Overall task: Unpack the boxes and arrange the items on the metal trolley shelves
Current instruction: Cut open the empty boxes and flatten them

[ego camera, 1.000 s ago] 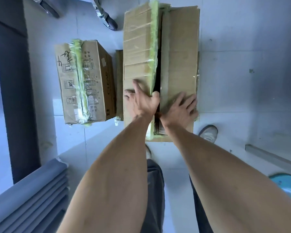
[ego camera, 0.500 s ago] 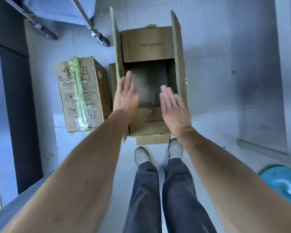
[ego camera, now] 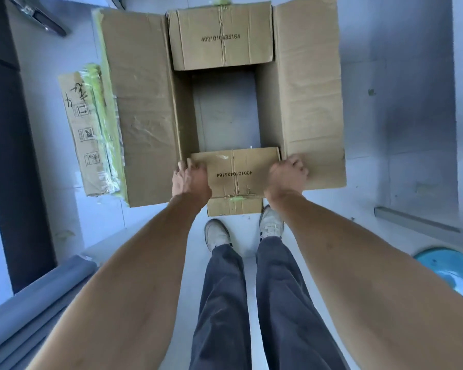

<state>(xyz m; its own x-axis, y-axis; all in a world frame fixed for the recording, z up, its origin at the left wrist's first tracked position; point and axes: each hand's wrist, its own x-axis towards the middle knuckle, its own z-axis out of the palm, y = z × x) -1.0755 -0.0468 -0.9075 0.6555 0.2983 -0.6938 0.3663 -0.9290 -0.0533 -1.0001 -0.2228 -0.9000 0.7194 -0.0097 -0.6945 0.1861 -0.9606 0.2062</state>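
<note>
Now I have the box (ego camera: 225, 108) on the floor just past my shoes, all four flaps spread wide so I can see straight down into it. My left hand (ego camera: 190, 180) and right hand (ego camera: 286, 174) sit at either end of the near flap (ego camera: 235, 172), fingers curled over its corners and gripping it to pin it back. Beyond my fingers the inside looks bare, though I can't be sure; left of them a second box (ego camera: 88, 134) lies taped shut.

The box's (ego camera: 225, 102) long flaps now lie spread flat; both hands grip its near flap (ego camera: 235, 172).

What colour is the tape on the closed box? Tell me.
Light green tape runs along the closed box; the head view shows it.
</note>
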